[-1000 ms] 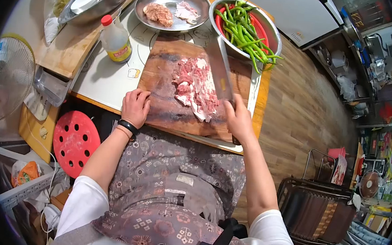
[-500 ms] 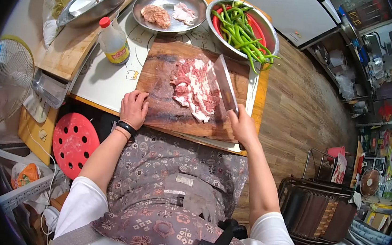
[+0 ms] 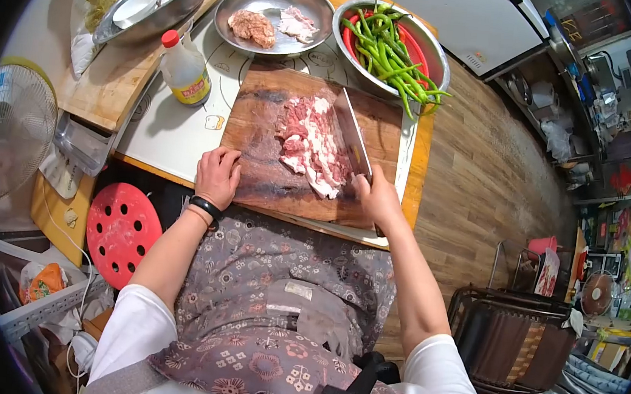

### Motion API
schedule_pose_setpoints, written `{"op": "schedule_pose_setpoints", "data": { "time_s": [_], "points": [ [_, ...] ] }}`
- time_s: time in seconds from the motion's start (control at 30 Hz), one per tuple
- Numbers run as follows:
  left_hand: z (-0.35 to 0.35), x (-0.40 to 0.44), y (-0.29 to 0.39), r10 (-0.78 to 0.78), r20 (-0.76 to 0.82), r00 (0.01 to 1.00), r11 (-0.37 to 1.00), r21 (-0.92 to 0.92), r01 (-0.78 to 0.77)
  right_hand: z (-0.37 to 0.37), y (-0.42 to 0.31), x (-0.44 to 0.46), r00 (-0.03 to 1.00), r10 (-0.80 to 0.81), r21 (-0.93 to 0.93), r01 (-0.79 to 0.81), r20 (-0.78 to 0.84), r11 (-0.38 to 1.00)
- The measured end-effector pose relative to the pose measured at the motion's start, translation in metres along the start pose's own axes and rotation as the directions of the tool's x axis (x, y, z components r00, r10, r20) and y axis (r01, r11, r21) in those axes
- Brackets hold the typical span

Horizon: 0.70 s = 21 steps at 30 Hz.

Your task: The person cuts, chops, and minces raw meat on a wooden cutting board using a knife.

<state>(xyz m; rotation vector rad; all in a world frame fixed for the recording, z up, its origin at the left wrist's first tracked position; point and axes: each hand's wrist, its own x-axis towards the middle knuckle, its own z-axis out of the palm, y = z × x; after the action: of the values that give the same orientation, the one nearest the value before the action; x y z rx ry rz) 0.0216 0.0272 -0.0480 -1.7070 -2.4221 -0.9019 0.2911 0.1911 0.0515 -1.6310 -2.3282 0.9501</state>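
In my right hand [image 3: 380,201] is the handle of a cleaver [image 3: 353,134], fingers closed round it. Its broad blade stands on edge along the right side of the chopped raw meat [image 3: 313,145], a pink and white heap of small pieces. That heap lies in the middle of a dark wooden cutting board [image 3: 257,134]. My left hand [image 3: 217,178], with a black band at the wrist, holds the board's near left corner, fingers curled against the edge.
Behind the board stand a metal dish [image 3: 299,47] with minced meat [image 3: 253,28] and a pale piece, and a bowl [image 3: 441,61] heaped with green peppers [image 3: 383,48]. A red-capped bottle [image 3: 185,70] is left of the board. A red stool [image 3: 123,235] and fan [image 3: 18,130] sit at left.
The cleaver has shifted slightly left, its blade now closer against the meat's right side, and my right hand has moved with it. My left hand stays at the board's corner.
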Motion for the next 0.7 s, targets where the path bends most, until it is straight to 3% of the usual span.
{"op": "schedule_pose_setpoints", "data": {
  "time_s": [0.03,0.07,0.13,0.17,0.2,0.27,0.3,0.33,0.4,0.47,0.5,0.53,0.6,0.63,0.7],
  "points": [
    [0.001,0.002,-0.001,-0.004,-0.004,1.000,1.000,0.000,0.004,-0.008,-0.007,0.005,0.994,0.005,0.013,-0.006,0.108,1.000],
    [0.002,-0.001,-0.001,-0.010,0.002,1.000,1.000,-0.002,0.010,-0.004,-0.011,0.000,0.993,0.009,0.010,-0.010,0.115,1.000],
    [0.002,0.002,-0.001,-0.023,-0.004,1.000,0.999,-0.030,0.022,0.009,-0.024,-0.006,0.954,-0.217,0.088,0.239,-0.209,0.967],
    [0.003,0.002,-0.001,-0.025,-0.006,1.000,0.999,-0.031,0.025,0.022,-0.024,-0.002,0.953,-0.199,0.065,0.219,-0.228,0.974],
    [0.003,0.001,-0.002,-0.019,-0.009,1.000,1.000,-0.023,0.019,0.029,-0.018,0.010,0.990,-0.120,-0.044,0.117,-0.078,0.992],
    [0.001,0.002,-0.002,-0.003,-0.009,1.000,1.000,-0.012,0.003,0.022,-0.013,0.030,0.984,-0.167,-0.197,0.176,0.064,0.964],
    [0.002,0.005,-0.003,0.001,-0.020,1.000,1.000,-0.013,-0.001,0.004,-0.028,0.026,0.986,-0.133,-0.152,0.148,0.106,0.977],
    [0.003,0.002,-0.002,-0.003,-0.022,1.000,1.000,-0.019,0.002,-0.006,-0.038,0.018,0.987,-0.144,-0.043,0.147,0.074,0.988],
    [0.002,0.003,-0.001,-0.016,-0.020,1.000,0.999,-0.029,0.015,0.002,-0.040,0.002,0.956,-0.240,0.120,0.262,-0.167,0.958],
    [0.001,0.002,-0.001,-0.017,-0.011,1.000,0.999,-0.036,0.017,0.023,-0.024,0.005,0.986,-0.101,0.007,0.102,-0.130,0.995],
    [0.001,0.003,-0.001,-0.019,-0.014,1.000,0.999,-0.033,0.018,0.029,-0.006,0.018,0.999,-0.043,-0.212,0.048,0.029,0.976],
    [0.001,0.002,-0.001,-0.017,-0.007,1.000,0.999,-0.031,0.017,0.018,-0.008,0.017,0.999,-0.034,-0.206,0.039,0.024,0.978],
    [0.002,0.005,-0.001,-0.015,-0.016,1.000,0.999,-0.034,0.014,-0.007,-0.020,0.019,0.989,-0.033,-0.004,0.034,0.144,0.999],
    [0.002,0.002,-0.002,-0.017,-0.013,1.000,0.999,-0.040,0.016,-0.011,-0.030,0.010,0.994,-0.111,0.070,0.110,0.016,0.992],
    [0.002,0.002,-0.002,-0.024,-0.016,1.000,0.999,-0.041,0.023,0.004,-0.023,0.013,0.993,-0.095,0.024,0.097,-0.065,0.995]
  ]
}}
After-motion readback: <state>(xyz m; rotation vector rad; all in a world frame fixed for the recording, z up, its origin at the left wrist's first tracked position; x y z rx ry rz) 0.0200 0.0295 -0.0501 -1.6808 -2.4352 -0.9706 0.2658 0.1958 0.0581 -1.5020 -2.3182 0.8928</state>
